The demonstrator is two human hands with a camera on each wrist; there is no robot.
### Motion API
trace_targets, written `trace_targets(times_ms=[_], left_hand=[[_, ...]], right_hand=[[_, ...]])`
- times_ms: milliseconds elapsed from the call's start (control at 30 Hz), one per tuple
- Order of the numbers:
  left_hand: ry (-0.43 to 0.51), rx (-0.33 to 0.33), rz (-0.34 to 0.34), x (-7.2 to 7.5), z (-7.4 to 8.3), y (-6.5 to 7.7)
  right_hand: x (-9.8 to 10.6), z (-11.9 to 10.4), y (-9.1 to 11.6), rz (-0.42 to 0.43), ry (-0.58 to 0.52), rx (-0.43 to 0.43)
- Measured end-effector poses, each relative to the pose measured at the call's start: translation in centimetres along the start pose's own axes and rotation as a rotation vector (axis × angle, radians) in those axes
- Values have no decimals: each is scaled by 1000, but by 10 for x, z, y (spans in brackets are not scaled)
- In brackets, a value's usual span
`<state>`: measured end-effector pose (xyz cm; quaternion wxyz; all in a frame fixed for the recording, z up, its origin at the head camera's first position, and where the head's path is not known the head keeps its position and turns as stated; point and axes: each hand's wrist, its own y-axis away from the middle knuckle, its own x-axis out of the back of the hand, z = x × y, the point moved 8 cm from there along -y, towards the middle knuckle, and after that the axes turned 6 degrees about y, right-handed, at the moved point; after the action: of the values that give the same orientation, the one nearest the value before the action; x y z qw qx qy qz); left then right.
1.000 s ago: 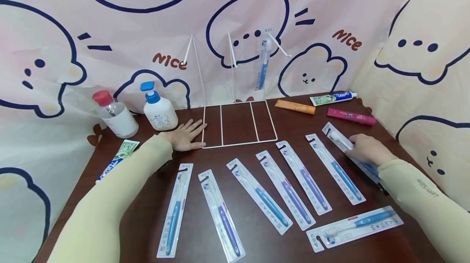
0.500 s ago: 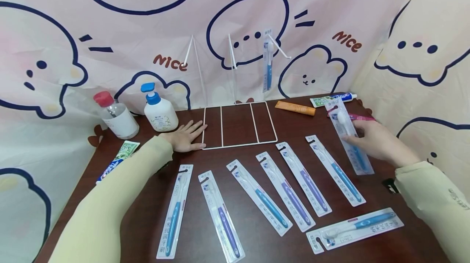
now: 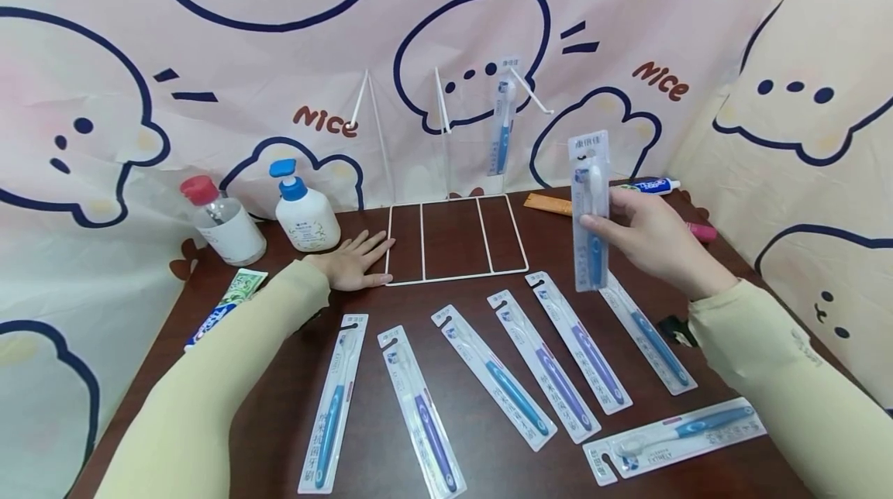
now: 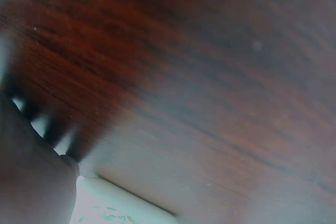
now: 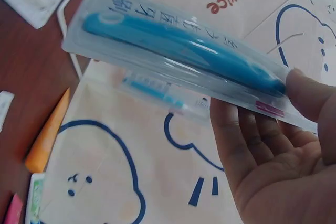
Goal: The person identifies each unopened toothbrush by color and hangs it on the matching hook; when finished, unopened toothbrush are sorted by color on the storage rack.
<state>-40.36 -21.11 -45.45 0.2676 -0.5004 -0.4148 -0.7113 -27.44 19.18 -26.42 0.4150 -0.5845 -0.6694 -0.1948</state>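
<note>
Right hand (image 3: pixel 652 239) pinches a blue toothbrush in clear plastic blister pack (image 3: pixel 590 212), upright above the dark wooden table (image 3: pixel 279 406). Left hand (image 3: pixel 352 260) lies flat, fingers straight, touching the white wire rack base (image 3: pixel 453 239), well apart from the pack.

Draped at 12 o'clock and round to 3 o'clock: a pale pink cloth backdrop (image 3: pixel 293 57), printed with navy-outlined cartoon blobs and red "Nice" lettering. Stood beneath it: a dark reddish wooden table (image 3: pixel 279 398), evenly and brightly lit, without hard shadows
</note>
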Motion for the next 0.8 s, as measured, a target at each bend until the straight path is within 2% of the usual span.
trace_targets(times_ms=[300,500,800], left_hand=[[2,2,-10,2,3,1],[1,14,-12,-2,-1,-1],[8,10,-10,-4,-4,-3]], right_hand=[[-8,-9,-36,-45,-115,-53],[-13,-14,-57,-63,-167,-83],[-23,-8,-82,-91,-167,-106]])
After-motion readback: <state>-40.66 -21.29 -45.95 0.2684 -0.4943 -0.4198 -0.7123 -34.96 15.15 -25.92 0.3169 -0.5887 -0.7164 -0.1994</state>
